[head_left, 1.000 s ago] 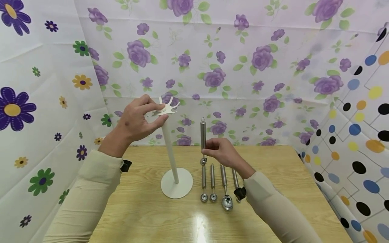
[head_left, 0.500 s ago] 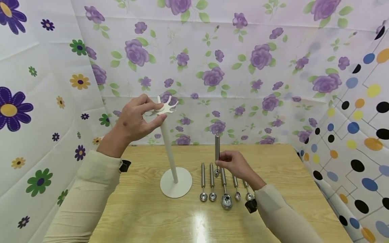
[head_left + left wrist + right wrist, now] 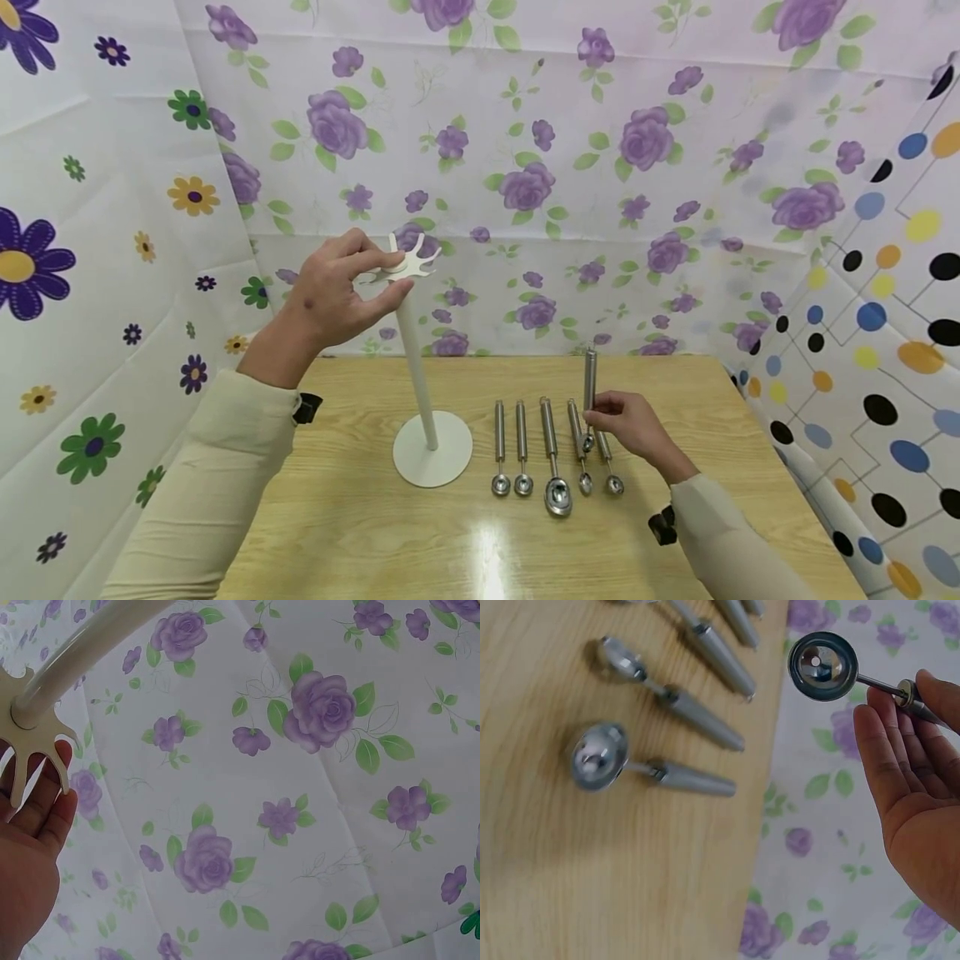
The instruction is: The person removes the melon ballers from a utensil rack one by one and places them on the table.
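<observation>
In the head view my left hand [image 3: 333, 292] grips the hooked top [image 3: 415, 265] of a white utensil stand [image 3: 417, 375], thumb and fingers at its edges. My right hand [image 3: 632, 425] pinches a steel melon baller [image 3: 590, 379] low on its handle. It hangs upright above the table with its scoop down; the right wrist view shows the round scoop [image 3: 823, 666] with a small hole. Below it lie several more steel scoops in a row, among them a large oval one [image 3: 558, 497] and a round melon baller [image 3: 615, 485] at the right end.
The stand's round white base [image 3: 432, 450] rests on the wooden table [image 3: 360, 517], left of the row. A flowered cloth [image 3: 480, 167] hangs behind the table. Patterned cloths also hang at the left and right sides.
My right hand has carried the melon baller to the right and lower, from above the row's left end to above its right end. The left hand keeps its hold on the stand's top.
</observation>
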Demonstrator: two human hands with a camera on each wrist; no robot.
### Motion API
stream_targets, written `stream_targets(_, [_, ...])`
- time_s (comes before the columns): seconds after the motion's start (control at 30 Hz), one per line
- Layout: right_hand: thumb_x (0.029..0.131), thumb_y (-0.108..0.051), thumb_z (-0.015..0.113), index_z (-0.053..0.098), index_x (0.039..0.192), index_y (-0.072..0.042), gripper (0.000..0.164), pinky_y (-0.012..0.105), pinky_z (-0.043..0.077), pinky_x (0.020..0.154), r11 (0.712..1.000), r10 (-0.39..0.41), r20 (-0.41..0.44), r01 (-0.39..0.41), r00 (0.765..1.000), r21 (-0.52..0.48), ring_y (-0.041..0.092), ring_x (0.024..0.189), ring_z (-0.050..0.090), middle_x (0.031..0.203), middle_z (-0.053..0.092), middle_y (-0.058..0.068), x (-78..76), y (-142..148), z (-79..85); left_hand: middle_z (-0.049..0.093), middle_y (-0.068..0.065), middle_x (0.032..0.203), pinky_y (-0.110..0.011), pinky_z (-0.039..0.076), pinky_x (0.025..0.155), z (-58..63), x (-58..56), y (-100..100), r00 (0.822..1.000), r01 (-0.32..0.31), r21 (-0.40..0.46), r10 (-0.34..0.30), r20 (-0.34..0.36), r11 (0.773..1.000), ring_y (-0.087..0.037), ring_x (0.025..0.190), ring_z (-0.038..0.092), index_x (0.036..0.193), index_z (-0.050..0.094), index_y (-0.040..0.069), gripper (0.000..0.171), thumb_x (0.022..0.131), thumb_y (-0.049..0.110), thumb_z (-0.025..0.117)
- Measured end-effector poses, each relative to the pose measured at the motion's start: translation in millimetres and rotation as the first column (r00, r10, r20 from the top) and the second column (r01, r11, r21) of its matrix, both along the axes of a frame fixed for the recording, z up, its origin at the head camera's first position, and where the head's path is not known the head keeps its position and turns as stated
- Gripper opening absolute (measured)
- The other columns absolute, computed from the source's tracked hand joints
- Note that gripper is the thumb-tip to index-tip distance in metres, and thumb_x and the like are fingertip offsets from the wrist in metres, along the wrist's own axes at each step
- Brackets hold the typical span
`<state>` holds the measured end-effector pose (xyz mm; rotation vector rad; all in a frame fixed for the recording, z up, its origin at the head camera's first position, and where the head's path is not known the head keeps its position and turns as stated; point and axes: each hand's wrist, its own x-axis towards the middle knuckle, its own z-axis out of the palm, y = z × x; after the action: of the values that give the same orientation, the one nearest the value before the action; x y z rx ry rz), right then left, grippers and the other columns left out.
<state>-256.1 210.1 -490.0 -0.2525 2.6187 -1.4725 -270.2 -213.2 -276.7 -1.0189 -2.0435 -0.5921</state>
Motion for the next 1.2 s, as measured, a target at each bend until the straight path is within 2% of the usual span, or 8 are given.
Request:
stream_targets(0.1, [0.096, -0.02, 0.069, 0.068, 0.115, 0.005, 0.032, 0.037, 0.057, 0.077, 1.0, -0.017, 0.02, 0.017, 1.0, -0.01, 0.027, 0.092, 0.067, 0.1, 0.07, 0.011, 0.8, 10, -6.5, 0.058, -0.015, 0.084, -0.037, 0.04, 0.059, 1.0, 1.1, 0, 1.0, -0.006, -0.001, 0.006, 0.0, 1.0, -0.028, 0.069, 0.053, 0.109, 0.076, -0.001, 0.033, 0.082, 0.018, 0.079])
stream_targets(0.23, [0.097, -0.016, 0.068, 0.066, 0.116, 0.008, 0.031, 0.044, 0.057, 0.081, 0.999, -0.04, 0.052, 0.041, 0.998, -0.022, 0.036, 0.096, 0.067, 0.1, 0.07, 0.013, 1.5, 21, -17.3, 0.057, -0.015, 0.084, -0.037, 0.039, 0.059, 1.4, 2.1, 0, 1.0, -0.009, -0.001, 0.009, -0.001, 1.0, -0.028, 0.069, 0.053, 0.109, 0.076, -0.001, 0.033, 0.082, 0.018, 0.079])
stream_targets(0.37, [0.097, -0.015, 0.068, 0.064, 0.117, 0.01, 0.032, 0.047, 0.057, 0.085, 0.997, -0.068, 0.08, 0.07, 0.994, -0.02, 0.037, 0.098, 0.067, 0.101, 0.069, 0.015, 1.9, 31, -28.8, 0.057, -0.014, 0.083, -0.037, 0.039, 0.058, 1.6, 2.5, 0, 1.0, -0.01, -0.001, 0.01, -0.005, 1.0, -0.028, 0.068, 0.052, 0.108, 0.077, -0.001, 0.033, 0.082, 0.019, 0.078])
stream_targets(0.57, [0.097, -0.014, 0.068, 0.063, 0.117, 0.012, 0.034, 0.045, 0.057, 0.085, 0.996, -0.08, 0.115, 0.085, 0.99, -0.032, 0.03, 0.093, 0.068, 0.102, 0.068, 0.02, 3.5, 47, -42.6, 0.055, -0.014, 0.081, -0.037, 0.038, 0.058, 1.7, 2.9, 0, 1.0, -0.015, 0.003, 0.015, -0.006, 1.0, -0.026, 0.066, 0.049, 0.108, 0.077, -0.001, 0.034, 0.084, 0.023, 0.076])
stream_targets(0.73, [0.097, -0.013, 0.068, 0.063, 0.117, 0.014, 0.034, 0.042, 0.059, 0.08, 0.995, -0.093, 0.127, 0.095, 0.987, -0.008, 0.03, 0.089, 0.069, 0.099, 0.069, 0.02, 4.4, 61, -58.0, 0.054, -0.014, 0.08, -0.037, 0.038, 0.057, 0.7, 3.1, 1, 1.0, -0.021, 0.002, 0.021, -0.014, 1.0, -0.028, 0.065, 0.049, 0.108, 0.077, -0.001, 0.051, 0.096, 0.046, 0.062])
stream_targets(0.83, [0.096, -0.012, 0.068, 0.063, 0.116, 0.016, 0.034, 0.04, 0.059, 0.077, 0.993, -0.121, 0.148, 0.122, 0.982, 0.005, 0.029, 0.087, 0.07, 0.097, 0.07, 0.02, 4.0, 67, -68.3, 0.054, -0.013, 0.08, -0.037, 0.039, 0.057, 0.4, 2.8, 2, 1.0, -0.021, 0.004, 0.021, -0.02, 1.0, -0.027, 0.064, 0.049, 0.107, 0.077, -0.001, 0.063, 0.098, 0.057, 0.053])
stream_targets(1.03, [0.095, -0.016, 0.071, 0.066, 0.112, 0.015, 0.036, 0.038, 0.059, 0.072, 0.987, -0.158, 0.165, 0.15, 0.973, 0.06, 0.022, 0.08, 0.068, 0.093, 0.071, 0.015, 2.6, 72, -81.6, 0.055, -0.012, 0.08, -0.036, 0.039, 0.057, 0.9, 2.7, 3, 1.0, -0.01, 0.009, 0.01, -0.023, 1.0, -0.024, 0.064, 0.049, 0.106, 0.077, -0.001, 0.064, 0.098, 0.057, 0.052])
stream_targets(1.2, [0.094, -0.018, 0.071, 0.07, 0.109, 0.01, 0.032, 0.036, 0.058, 0.069, 0.984, -0.168, 0.181, 0.154, 0.969, 0.086, 0.019, 0.078, 0.067, 0.09, 0.071, 0.01, 2.4, 72, -89.0, 0.055, -0.012, 0.081, -0.036, 0.037, 0.057, 1.5, 3.5, 2, 1.0, -0.023, -0.003, 0.023, -0.005, 1.0, -0.027, 0.065, 0.049, 0.107, 0.077, 0.0, 0.064, 0.098, 0.058, 0.051])
